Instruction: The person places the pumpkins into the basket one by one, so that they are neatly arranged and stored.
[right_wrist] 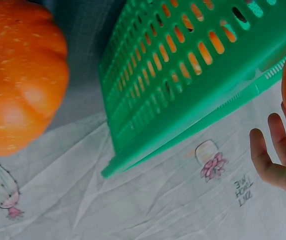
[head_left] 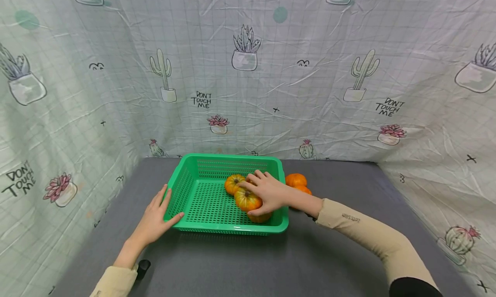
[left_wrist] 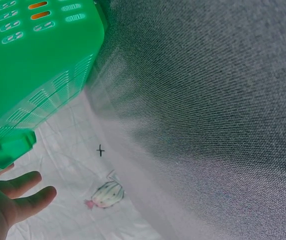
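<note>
A green plastic basket [head_left: 217, 230] stands on the grey table with several small orange-yellow pumpkins in its right half. Over them is my right hand [head_left: 267, 193], thumb toward the front and fingers toward the back, gripping a striped pumpkin [head_left: 246, 201]. Part of that pumpkin appears beside the fingers [right_wrist: 270, 155] in the right wrist view. Another pumpkin [head_left: 233, 185] lies behind it, and one more [head_left: 259, 218] sits in front, partly covered by the hand. My left hand [head_left: 153, 217] rests against the basket's left rim with fingers extended and spread.
Right of the basket, orange pumpkins [head_left: 296, 179] lie on the table, partly hidden by my right forearm; one pumpkin [right_wrist: 23, 80] looms close in the right wrist view. A cloth [head_left: 271, 94] printed with cacti hangs behind and along both sides of the table [head_left: 232, 262].
</note>
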Demonstrator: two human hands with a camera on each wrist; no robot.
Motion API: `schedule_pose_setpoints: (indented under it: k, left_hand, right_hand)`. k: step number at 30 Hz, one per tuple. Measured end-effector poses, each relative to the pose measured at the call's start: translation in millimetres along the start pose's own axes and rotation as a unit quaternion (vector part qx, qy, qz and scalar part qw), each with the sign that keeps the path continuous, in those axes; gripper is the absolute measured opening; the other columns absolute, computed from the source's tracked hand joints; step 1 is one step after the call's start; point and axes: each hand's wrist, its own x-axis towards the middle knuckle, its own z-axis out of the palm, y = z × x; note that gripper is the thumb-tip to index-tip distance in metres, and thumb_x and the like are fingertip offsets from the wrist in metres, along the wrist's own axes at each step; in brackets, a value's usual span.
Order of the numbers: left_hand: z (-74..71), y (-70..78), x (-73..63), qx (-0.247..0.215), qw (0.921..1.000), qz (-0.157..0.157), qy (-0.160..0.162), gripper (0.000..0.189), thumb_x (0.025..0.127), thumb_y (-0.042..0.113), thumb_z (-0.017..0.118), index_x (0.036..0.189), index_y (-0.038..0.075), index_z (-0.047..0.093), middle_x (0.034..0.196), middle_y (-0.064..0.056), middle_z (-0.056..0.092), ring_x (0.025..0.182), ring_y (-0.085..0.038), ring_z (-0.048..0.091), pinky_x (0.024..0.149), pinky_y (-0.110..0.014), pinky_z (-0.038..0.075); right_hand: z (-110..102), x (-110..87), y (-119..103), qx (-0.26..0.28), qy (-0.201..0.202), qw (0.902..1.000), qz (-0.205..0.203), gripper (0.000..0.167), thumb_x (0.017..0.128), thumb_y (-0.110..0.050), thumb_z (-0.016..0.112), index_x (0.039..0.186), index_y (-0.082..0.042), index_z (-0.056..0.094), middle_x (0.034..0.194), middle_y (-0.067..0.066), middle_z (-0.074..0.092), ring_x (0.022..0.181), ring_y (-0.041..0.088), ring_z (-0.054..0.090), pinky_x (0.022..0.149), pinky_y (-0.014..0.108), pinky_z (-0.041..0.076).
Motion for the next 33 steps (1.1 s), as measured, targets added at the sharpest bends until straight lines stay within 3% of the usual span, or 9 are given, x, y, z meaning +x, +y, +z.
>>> schedule_pose_setpoints:
  k: [5,10,21,28,33]
  left_hand:
    - [-0.5,1.0,-0.3,0.0,1.0,-0.003,-0.004,0.084,0.083,0.042,0.057,0.142,-0.001,0.015,0.149,-0.02,0.009,0.13,-0.049,0.016,0.094,-0.067,0.02]
    - [-1.0,2.2,-0.8,0.001,1.0,-0.004,-0.006,0.084,0.083,0.042,0.057,0.142,-0.002,0.016,0.148,-0.021,0.01,0.13,-0.048,0.016,0.094,-0.067,0.02]
    - [-2.3,2.5,0.0,0.003,1.0,-0.005,-0.005,0.084,0.083,0.042,0.057,0.142,-0.002,0.016,0.148,-0.022,0.011,0.13,-0.048,0.016,0.094,-0.067,0.02]
    - [0.6,-1.6,-0.4,0.002,1.0,0.001,-0.003,0.085,0.083,0.042,0.057,0.142,-0.002,0.015,0.149,-0.02,0.009,0.13,-0.049,0.016,0.093,-0.068,0.02]
    - [1.1,-3.1,0.6,0.003,1.0,0.004,-0.004,0.085,0.083,0.042,0.058,0.142,-0.001,0.014,0.149,-0.019,0.007,0.13,-0.049,0.016,0.093,-0.067,0.02]
  right_hand:
    - [3,10.6,-4,-0.021,-0.038,0.999,-0.007,0.074,0.073,-0.06,0.053,0.134,-0.019,0.038,0.12,-0.001,0.045,0.093,0.017,0.035,0.067,0.029,0.03]
    - [4,20.8,-7,-0.026,-0.057,0.9977,-0.024,0.076,0.071,-0.057,0.06,0.134,-0.021,0.036,0.127,0.0,0.046,0.1,0.022,0.037,0.07,0.033,0.034]
    - [13,41.7,-5,-0.043,-0.08,0.9947,-0.048,0.078,0.07,-0.062,0.061,0.132,-0.02,0.041,0.124,-0.001,0.052,0.104,0.023,0.038,0.076,0.041,0.036]
    - [18,47.6,-2,-0.066,-0.103,0.991,-0.055,0.078,0.07,-0.065,0.059,0.131,-0.019,0.044,0.124,-0.004,0.053,0.097,0.019,0.039,0.074,0.037,0.034]
    - [26,48.4,0,-0.105,-0.117,0.9846,-0.077,0.066,0.078,-0.061,0.052,0.131,-0.023,0.044,0.12,-0.005,0.056,0.103,0.02,0.043,0.077,0.037,0.036]
